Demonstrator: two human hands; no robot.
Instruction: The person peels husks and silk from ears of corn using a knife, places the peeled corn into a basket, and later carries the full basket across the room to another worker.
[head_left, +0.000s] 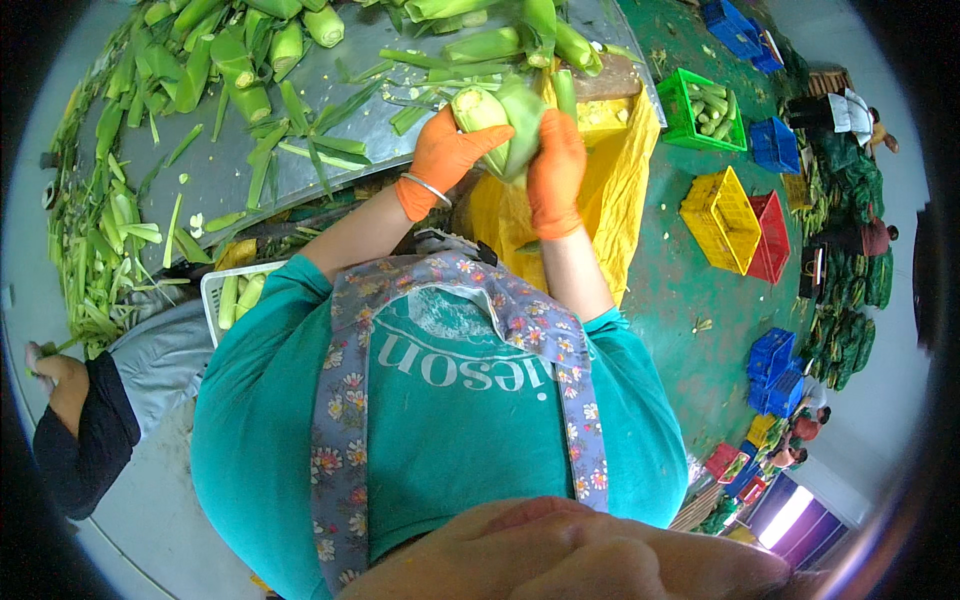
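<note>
Over the near edge of the metal table I hold up an ear of corn (478,108), still wrapped in pale green husk. My left hand (448,155), in an orange glove with a bracelet at the wrist, wraps round the ear, thumb across its front. On the other side my right hand (557,178), also gloved in orange, is closed at a loose, motion-smeared husk leaf (522,128); its fingertips are partly hidden. Beneath and beside the right hand hangs an open yellow sack (610,190). More unhusked corn (485,45) lies just beyond my hands.
Husk scraps and corn heap the metal table (345,110). A white crate (213,300) with pale ears stands by my left elbow, near another person (85,430). Rightward on the green floor are a green crate (735,135), a yellow crate (712,215) and a red crate (775,245).
</note>
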